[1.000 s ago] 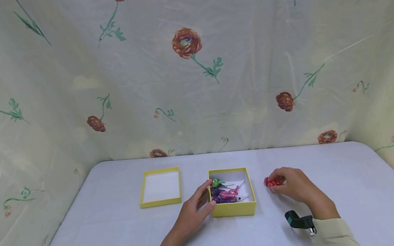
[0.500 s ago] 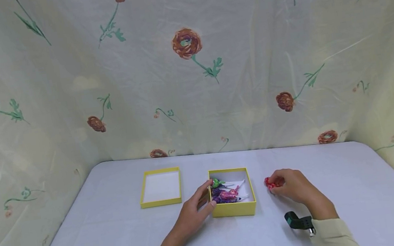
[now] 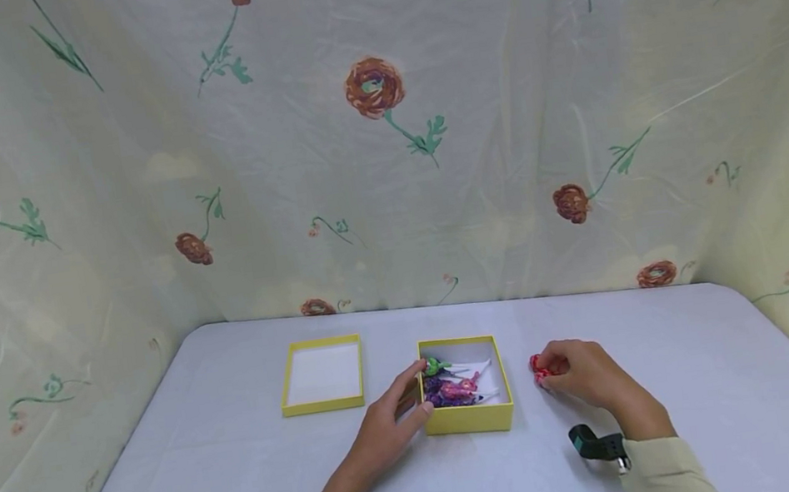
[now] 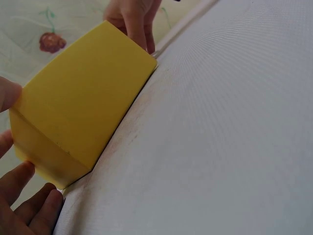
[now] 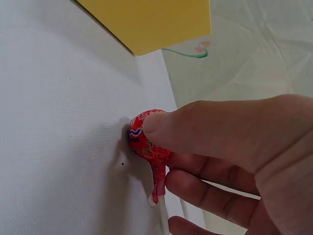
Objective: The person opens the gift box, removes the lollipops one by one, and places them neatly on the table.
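Note:
A yellow box with a white inside stands uncovered on the table, holding several wrapped lollipops in green, purple and pink. My left hand holds the box at its left side. In the left wrist view the thumb lies at the front corner and the fingertips touch the side wall. To the right of the box, my right hand pinches a red-wrapped lollipop by its round head. The right wrist view shows its wrapped stick pointing down, low over or on the white cloth; contact is unclear.
The yellow-rimmed box lid lies left of the box, white inside facing up. A white cloth covers the table. Flowered curtains hang behind the table and along both sides.
My right hand has shifted very slightly toward me while pinching the red lollipop. The left hand, box and lid have stayed put.

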Demonstrator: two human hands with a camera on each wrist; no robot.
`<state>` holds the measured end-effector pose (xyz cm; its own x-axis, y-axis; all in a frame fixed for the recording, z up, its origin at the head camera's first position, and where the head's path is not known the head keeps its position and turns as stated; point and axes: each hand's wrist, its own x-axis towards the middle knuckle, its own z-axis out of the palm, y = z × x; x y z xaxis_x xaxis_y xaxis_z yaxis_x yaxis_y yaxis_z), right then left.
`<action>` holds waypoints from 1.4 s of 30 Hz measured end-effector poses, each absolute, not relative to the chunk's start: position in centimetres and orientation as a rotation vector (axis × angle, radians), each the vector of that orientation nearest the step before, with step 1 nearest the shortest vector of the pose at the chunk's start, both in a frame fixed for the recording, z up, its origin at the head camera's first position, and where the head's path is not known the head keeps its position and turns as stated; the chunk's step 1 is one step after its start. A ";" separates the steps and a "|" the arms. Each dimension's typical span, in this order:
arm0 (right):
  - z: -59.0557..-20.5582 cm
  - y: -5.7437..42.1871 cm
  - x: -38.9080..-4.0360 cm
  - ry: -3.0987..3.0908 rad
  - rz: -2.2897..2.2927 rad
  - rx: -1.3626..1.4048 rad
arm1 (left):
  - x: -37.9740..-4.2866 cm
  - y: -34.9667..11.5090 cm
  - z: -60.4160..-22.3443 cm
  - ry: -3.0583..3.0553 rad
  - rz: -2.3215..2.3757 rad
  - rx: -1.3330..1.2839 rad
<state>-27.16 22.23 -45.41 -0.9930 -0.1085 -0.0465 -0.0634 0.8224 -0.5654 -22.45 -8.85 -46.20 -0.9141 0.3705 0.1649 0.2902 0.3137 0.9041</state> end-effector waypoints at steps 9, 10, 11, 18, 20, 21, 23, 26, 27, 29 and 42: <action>-45.5 22.0 -27.2 2.953 -0.918 -0.163 | -22.5 -8.9 -46.3 2.488 1.693 0.644; -45.5 22.0 -27.2 2.955 -0.920 -0.163 | -22.5 -8.9 -46.4 2.488 1.693 0.645; -45.5 21.9 -27.3 2.956 -0.920 -0.164 | -22.5 -8.9 -46.4 2.488 1.693 0.644; -45.5 21.9 -27.2 2.961 -0.920 -0.157 | -22.6 -8.8 -46.5 2.502 1.680 0.630; -45.5 21.9 -27.2 2.960 -0.921 -0.155 | -22.6 -8.8 -46.5 2.502 1.682 0.629; -45.5 21.9 -27.2 2.960 -0.920 -0.154 | -22.6 -8.8 -46.5 2.500 1.684 0.629; -45.4 21.9 -27.2 2.959 -0.921 -0.153 | -22.5 -8.8 -46.4 2.496 1.686 0.627; -45.3 21.9 -27.1 2.960 -0.918 -0.150 | -22.5 -8.8 -46.4 2.489 1.690 0.628; -45.3 21.9 -27.1 2.959 -0.917 -0.149 | -22.5 -8.8 -46.3 2.487 1.690 0.628; -45.3 21.9 -27.1 2.959 -0.917 -0.146 | -22.5 -8.8 -46.3 2.484 1.691 0.627; -45.1 22.0 -27.0 2.966 -0.930 -0.164 | -22.5 -8.9 -46.3 2.467 1.696 0.631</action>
<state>-27.01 22.05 -45.14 -0.9940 -0.1092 0.0040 -0.0919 0.8158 -0.5710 -22.50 -8.86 -46.34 -0.9118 0.3771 0.1623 0.2865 0.3015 0.9094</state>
